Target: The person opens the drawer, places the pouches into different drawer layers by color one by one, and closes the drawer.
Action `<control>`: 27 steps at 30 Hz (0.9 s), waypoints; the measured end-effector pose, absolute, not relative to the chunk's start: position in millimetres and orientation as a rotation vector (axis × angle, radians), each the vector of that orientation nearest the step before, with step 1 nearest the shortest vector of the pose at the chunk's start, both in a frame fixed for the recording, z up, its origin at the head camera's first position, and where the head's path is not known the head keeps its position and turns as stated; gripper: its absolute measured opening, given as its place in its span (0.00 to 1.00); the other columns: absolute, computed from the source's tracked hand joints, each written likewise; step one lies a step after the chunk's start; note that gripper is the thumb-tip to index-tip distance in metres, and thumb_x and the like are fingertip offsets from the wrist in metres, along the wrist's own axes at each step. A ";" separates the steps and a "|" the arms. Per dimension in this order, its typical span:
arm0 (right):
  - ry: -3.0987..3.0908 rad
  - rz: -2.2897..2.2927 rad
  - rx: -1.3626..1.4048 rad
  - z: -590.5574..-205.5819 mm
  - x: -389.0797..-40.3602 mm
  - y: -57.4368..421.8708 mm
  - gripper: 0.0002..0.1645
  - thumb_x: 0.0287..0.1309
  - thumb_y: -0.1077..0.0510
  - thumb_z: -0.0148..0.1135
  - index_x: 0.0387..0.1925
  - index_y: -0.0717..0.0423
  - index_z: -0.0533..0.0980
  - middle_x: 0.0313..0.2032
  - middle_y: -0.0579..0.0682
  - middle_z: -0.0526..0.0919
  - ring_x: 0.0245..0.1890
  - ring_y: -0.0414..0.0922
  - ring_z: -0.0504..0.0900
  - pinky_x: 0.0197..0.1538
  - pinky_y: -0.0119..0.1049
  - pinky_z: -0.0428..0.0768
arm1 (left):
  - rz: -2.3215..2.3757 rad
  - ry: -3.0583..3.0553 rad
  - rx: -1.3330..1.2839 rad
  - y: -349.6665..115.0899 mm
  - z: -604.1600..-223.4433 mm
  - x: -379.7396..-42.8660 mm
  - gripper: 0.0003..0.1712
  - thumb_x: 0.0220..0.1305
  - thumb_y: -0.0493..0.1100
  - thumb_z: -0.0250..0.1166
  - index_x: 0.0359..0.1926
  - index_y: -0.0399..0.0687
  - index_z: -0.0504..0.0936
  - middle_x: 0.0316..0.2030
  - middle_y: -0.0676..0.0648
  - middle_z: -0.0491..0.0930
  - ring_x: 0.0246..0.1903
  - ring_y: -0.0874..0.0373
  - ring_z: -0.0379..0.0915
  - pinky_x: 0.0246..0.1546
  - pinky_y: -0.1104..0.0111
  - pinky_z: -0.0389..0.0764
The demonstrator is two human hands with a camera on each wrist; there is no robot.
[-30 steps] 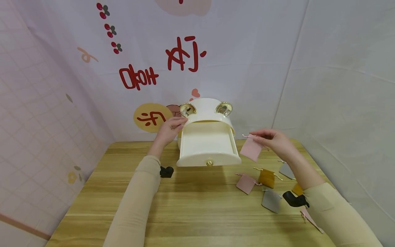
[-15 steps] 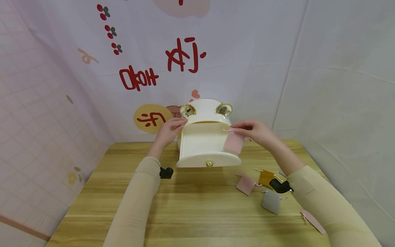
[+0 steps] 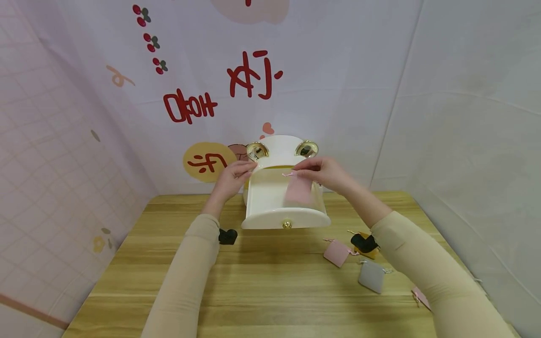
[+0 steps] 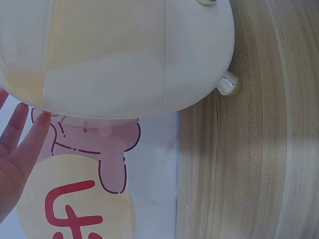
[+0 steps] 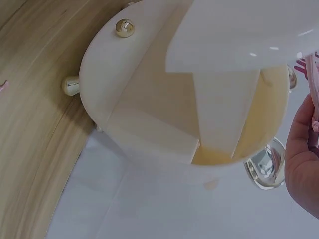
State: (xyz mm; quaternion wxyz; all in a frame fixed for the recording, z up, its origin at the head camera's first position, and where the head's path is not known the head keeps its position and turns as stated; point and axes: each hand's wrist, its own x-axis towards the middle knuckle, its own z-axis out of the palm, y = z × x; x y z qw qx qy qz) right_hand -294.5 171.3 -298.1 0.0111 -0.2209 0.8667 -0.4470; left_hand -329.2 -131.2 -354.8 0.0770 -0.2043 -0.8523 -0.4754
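Observation:
A white box (image 3: 281,149) with two round gold-rimmed pieces on top has its drawer (image 3: 264,195) pulled out, a gold knob (image 3: 287,224) on the drawer front. My right hand (image 3: 323,174) pinches a pink drawstring pouch (image 3: 299,188) near its corded top, and the pouch hangs over the drawer. In the right wrist view a strip of that pouch (image 5: 313,82) shows at the right edge beside the hand. My left hand (image 3: 232,178) touches the left side of the box. Seen from the left wrist, its extended fingers (image 4: 35,137) rest along the box's edge.
On the wooden table (image 3: 262,291), to the right, lie another pink pouch (image 3: 336,253), a grey pouch (image 3: 372,276) and a mustard pouch (image 3: 371,253) partly behind the right wrist's black camera. One more pink piece (image 3: 421,298) is partly covered by the sleeve. A printed cloth hangs behind.
My right hand has carried the pink pouch leftward, from beside the drawer to above its middle. My left hand stays at the side of the box.

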 end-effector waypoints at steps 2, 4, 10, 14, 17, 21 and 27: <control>2.704 -1.396 -0.707 -298.2 -296.2 166.3 0.13 0.65 0.53 0.66 0.48 0.51 0.86 0.36 0.49 0.84 0.27 0.55 0.72 0.24 0.33 0.71 | -1.422 -2.549 -0.620 -131.0 -354.6 -329.2 0.20 0.73 0.40 0.59 0.63 0.50 0.80 0.61 0.47 0.73 0.61 0.50 0.69 0.61 0.57 0.72; 2.710 -1.386 -0.727 -298.2 -297.6 161.6 0.12 0.65 0.54 0.66 0.47 0.50 0.86 0.36 0.48 0.85 0.25 0.52 0.72 0.24 0.33 0.71 | -1.416 -2.549 -0.619 -131.1 -354.4 -329.3 0.20 0.73 0.41 0.59 0.63 0.50 0.80 0.60 0.47 0.74 0.61 0.51 0.69 0.61 0.58 0.72; 2.715 -1.344 -0.801 -299.2 -300.2 149.6 0.11 0.65 0.55 0.66 0.47 0.50 0.87 0.38 0.47 0.86 0.22 0.44 0.71 0.24 0.33 0.71 | -1.409 -2.554 -0.617 -131.7 -354.2 -329.2 0.20 0.73 0.40 0.59 0.63 0.49 0.80 0.60 0.46 0.74 0.61 0.50 0.69 0.61 0.58 0.72; 2.711 -1.366 -0.819 -302.0 -301.5 143.1 0.10 0.64 0.56 0.67 0.45 0.51 0.87 0.37 0.47 0.85 0.21 0.43 0.71 0.24 0.32 0.71 | -1.420 -2.548 -0.614 -131.3 -354.5 -328.5 0.19 0.73 0.40 0.59 0.62 0.49 0.80 0.60 0.46 0.74 0.61 0.50 0.68 0.61 0.58 0.72; 2.689 -1.399 -0.838 -305.1 -300.9 139.0 0.11 0.65 0.58 0.66 0.46 0.54 0.86 0.39 0.48 0.86 0.27 0.41 0.76 0.29 0.31 0.75 | -1.418 -2.546 -0.615 -131.1 -355.0 -327.9 0.19 0.73 0.39 0.59 0.62 0.48 0.80 0.60 0.45 0.74 0.61 0.50 0.69 0.61 0.58 0.72; 2.670 -1.427 -0.889 -309.9 -299.4 138.7 0.13 0.66 0.60 0.63 0.50 0.58 0.85 0.46 0.53 0.85 0.40 0.43 0.82 0.43 0.34 0.80 | -1.412 -2.546 -0.624 -130.7 -355.3 -327.6 0.19 0.73 0.40 0.59 0.62 0.48 0.80 0.60 0.45 0.73 0.61 0.50 0.69 0.61 0.58 0.72; 2.629 -1.512 -0.878 -313.3 -293.5 148.8 0.17 0.67 0.58 0.64 0.54 0.62 0.82 0.51 0.56 0.84 0.47 0.48 0.82 0.50 0.40 0.80 | -1.420 -2.541 -0.614 -130.0 -354.9 -328.0 0.19 0.73 0.40 0.59 0.62 0.49 0.80 0.60 0.46 0.74 0.61 0.51 0.69 0.61 0.59 0.72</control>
